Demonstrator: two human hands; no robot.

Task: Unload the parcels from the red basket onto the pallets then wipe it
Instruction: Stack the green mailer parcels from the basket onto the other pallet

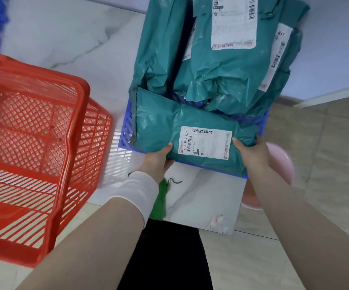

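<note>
Here, both hands grasp one teal parcel (190,130) at the near edge of the blue pallet (126,130). The left hand (159,158) holds the parcel's near-left corner, with the thumb on top and the fingers tucked beneath, out of sight. The right hand (251,151) holds the near-right side in the same way, its thumb pressing the plastic just beside the white shipping label (206,143). The parcel lies crosswise on the pallet, and its near side hangs slightly over the pallet's front rim.

Behind it, more teal parcels (221,80) are piled on the same pallet, overlapping one another. The topmost carries a large white label with barcodes, and another label shows along the right side of the pile.

The red basket (73,130) stands on the floor to the left, just beside the pallet. Its open top faces the camera, so the lattice bottom and slatted walls show.

A white cuff (137,191) wraps the left wrist. Below that wrist a green cloth (161,197) lies on the pale marbled floor tile (200,195), partly hidden by the arm. A pink basin (282,162) sits on the floor at the right, partly behind the right forearm. A blurred blue shape fills the top-left corner, and what it is cannot be told.
</note>
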